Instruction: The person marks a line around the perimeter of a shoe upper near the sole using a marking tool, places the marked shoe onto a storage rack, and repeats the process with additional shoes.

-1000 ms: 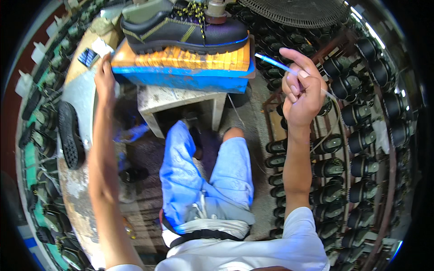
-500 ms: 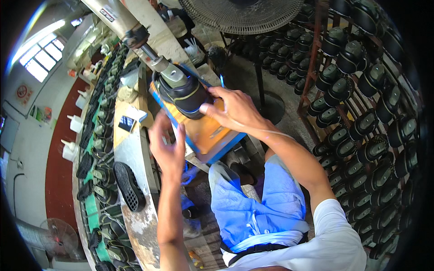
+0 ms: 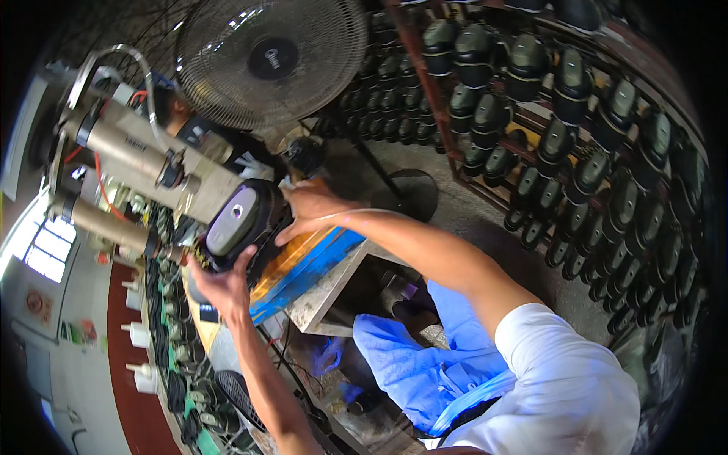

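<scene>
Fingers of your left hand [image 3: 225, 292] are spread, thumb apart from forefinger, against one end of the dark shoe [image 3: 265, 211]; whether they truly grip it, I cannot tell. Your right hand [image 3: 317, 205] curves round the other end, holding it. The shoe is at the orange top of the blue-sided block [image 3: 317, 271], its grey last [image 3: 230, 227] showing; whether its underside rests on the block is hidden. Left of the block, the upper cylinder [image 3: 127, 146] and lower cylinder [image 3: 110, 225] point toward the shoe, the lower one ending near your left fingers. Beyond the block stands a big fan [image 3: 227, 83].

To handle the shoe well, share its weight between both ends, keep it steady over the block, and turn it with both hands together rather than twisting from one. Keep your fingertips clear of the cylinder ends.
</scene>
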Action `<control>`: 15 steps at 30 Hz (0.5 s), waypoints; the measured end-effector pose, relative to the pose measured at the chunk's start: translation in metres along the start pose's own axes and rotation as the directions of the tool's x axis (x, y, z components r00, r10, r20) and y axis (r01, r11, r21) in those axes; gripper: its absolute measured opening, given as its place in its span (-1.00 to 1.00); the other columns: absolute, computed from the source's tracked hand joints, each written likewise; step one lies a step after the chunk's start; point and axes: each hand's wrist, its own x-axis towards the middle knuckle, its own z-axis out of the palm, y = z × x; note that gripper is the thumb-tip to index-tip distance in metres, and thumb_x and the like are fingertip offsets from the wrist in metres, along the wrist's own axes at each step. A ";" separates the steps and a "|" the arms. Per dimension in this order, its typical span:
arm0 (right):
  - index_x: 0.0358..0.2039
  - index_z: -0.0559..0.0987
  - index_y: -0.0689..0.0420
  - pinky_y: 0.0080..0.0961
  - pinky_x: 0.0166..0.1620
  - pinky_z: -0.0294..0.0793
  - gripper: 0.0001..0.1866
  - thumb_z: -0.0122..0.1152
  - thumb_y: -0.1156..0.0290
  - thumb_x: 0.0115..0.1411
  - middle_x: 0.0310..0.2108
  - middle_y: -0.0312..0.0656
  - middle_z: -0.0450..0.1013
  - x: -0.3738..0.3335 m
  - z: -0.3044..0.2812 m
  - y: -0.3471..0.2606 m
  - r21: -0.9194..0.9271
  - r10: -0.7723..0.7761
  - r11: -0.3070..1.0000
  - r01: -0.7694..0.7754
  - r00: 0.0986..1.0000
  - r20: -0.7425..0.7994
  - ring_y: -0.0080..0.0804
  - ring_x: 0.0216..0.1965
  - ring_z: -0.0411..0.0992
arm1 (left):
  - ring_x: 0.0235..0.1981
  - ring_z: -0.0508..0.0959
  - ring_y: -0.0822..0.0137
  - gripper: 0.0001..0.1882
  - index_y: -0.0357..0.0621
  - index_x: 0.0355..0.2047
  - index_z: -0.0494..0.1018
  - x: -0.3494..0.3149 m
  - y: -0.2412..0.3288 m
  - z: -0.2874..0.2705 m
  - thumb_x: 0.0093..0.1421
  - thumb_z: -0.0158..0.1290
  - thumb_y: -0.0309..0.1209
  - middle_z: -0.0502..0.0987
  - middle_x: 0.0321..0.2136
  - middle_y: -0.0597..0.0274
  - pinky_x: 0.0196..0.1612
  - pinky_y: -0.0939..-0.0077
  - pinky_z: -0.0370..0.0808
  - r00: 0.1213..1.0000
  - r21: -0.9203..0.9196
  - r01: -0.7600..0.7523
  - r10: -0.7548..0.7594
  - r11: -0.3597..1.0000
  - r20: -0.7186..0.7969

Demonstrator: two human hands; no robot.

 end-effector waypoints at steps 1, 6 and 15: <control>0.00 0.62 0.18 -0.10 0.16 0.48 0.00 0.52 -0.42 -0.23 -0.10 0.18 0.61 -0.005 -0.004 0.002 -0.022 -0.011 1.000 0.010 0.999 -0.047 0.10 0.05 0.56 | 0.06 0.58 0.16 -0.11 -0.35 0.22 0.36 0.000 0.014 0.013 -0.14 0.54 -0.64 0.53 0.12 0.02 0.20 0.24 0.55 0.990 -0.114 -0.130 0.124 0.985 -0.065; -0.04 0.52 0.20 -0.49 -0.12 0.56 -0.47 0.25 -0.07 0.36 -0.27 -0.18 0.56 -0.077 -0.053 0.034 0.880 -0.006 0.453 0.141 0.988 -0.155 -0.34 -0.12 0.59 | 0.27 0.46 0.05 -0.08 -0.31 0.26 0.33 0.021 0.108 0.012 -0.12 0.52 -0.47 0.49 0.21 0.02 0.43 0.08 0.25 0.770 -0.006 -0.615 0.602 0.788 0.212; 0.38 0.29 0.24 -0.42 0.12 0.57 -0.05 0.57 0.14 0.08 0.14 -0.18 0.45 -0.361 -0.086 0.019 0.897 0.453 0.232 -0.377 0.857 0.243 -0.40 0.13 0.46 | 0.37 0.37 0.01 -0.54 -0.03 0.09 0.57 -0.062 0.170 0.147 0.14 0.16 -0.33 0.52 0.24 0.25 0.42 0.02 0.30 0.010 -0.471 -0.777 0.755 0.419 0.655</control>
